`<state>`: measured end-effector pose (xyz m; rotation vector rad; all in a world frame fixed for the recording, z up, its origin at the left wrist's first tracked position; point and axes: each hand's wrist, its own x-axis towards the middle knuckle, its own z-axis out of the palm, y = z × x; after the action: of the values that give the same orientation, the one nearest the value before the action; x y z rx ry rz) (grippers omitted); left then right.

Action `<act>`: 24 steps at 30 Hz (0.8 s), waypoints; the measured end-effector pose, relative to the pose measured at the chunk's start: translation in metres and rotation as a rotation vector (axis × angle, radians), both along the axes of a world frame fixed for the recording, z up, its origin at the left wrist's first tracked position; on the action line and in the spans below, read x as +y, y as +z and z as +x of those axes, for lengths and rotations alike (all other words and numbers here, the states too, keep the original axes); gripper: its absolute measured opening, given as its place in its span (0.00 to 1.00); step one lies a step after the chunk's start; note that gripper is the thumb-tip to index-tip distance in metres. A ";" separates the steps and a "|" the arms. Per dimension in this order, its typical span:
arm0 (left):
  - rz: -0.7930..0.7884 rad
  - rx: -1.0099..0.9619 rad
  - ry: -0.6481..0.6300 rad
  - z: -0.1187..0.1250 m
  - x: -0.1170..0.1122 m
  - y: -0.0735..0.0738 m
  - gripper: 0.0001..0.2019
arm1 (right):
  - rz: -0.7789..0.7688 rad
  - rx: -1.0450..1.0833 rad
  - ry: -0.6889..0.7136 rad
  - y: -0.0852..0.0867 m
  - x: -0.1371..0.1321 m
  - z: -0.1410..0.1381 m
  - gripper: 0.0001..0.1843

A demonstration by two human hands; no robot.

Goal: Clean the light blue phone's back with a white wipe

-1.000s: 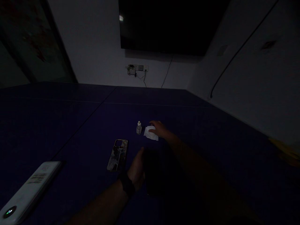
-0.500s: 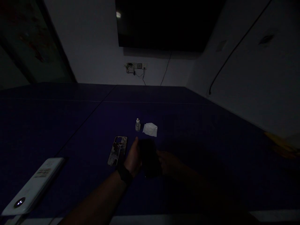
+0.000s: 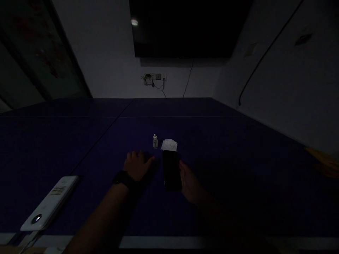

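Observation:
A dark smartphone (image 3: 171, 171) is held by its right edge in my right hand (image 3: 189, 181), its black face toward me. My left hand (image 3: 136, 165), wearing a dark watch on the wrist, reaches over the table left of the phone with fingers and thumb apart. It covers the spot where a patterned phone case lay; the case is hidden, and contact with it cannot be made out. Just beyond the hands stand a small dropper bottle (image 3: 155, 141) with a white cap and a crumpled white tissue (image 3: 169, 144), partly behind the phone's top.
A white power bank (image 3: 51, 203) with a lit display and a cable lies at the near left of the dark blue table (image 3: 212, 141). Yellow cloth (image 3: 323, 158) sits at the right edge. A wall socket strip (image 3: 156, 76) and a large screen (image 3: 185, 28) are behind.
My left hand has let go of the phone and moved left over the phone case, which is now out of sight. My right hand keeps the phone, now held alone.

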<state>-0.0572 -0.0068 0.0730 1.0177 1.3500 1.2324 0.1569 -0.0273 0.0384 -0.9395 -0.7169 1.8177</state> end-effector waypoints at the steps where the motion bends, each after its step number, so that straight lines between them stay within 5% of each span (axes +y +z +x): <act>1: -0.039 0.420 0.044 -0.004 0.001 0.001 0.33 | -0.001 0.020 -0.010 -0.001 0.001 0.002 0.22; 3: -0.154 1.081 0.028 -0.011 0.004 0.002 0.41 | -0.012 0.059 -0.023 -0.002 0.001 0.005 0.21; 4: -0.205 1.262 -0.018 -0.014 0.005 0.002 0.44 | -0.020 0.074 -0.036 -0.002 0.002 0.005 0.20; 6: -0.250 1.400 -0.104 -0.020 0.007 0.002 0.45 | -0.046 0.090 -0.075 -0.001 0.002 0.006 0.19; 9: -0.240 1.336 -0.135 -0.030 0.010 0.004 0.47 | -0.070 0.095 -0.106 0.003 0.002 0.007 0.18; 12: -0.146 0.932 -0.138 -0.036 0.010 0.013 0.47 | -0.075 0.097 -0.128 0.009 0.000 0.009 0.19; 18: -0.040 -0.380 -0.159 -0.012 -0.005 0.027 0.36 | -0.040 0.075 -0.107 0.014 -0.002 0.009 0.21; 21: -0.015 -0.690 -0.118 0.014 -0.014 0.014 0.33 | -0.022 0.037 -0.078 0.011 -0.003 0.004 0.24; 24: 0.008 -0.792 -0.078 0.041 -0.021 -0.005 0.29 | -0.001 -0.069 -0.171 0.006 -0.003 -0.001 0.24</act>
<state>-0.0157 -0.0280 0.0679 0.4792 0.6776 1.3737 0.1556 -0.0304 0.0439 -1.0364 -0.6578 1.6423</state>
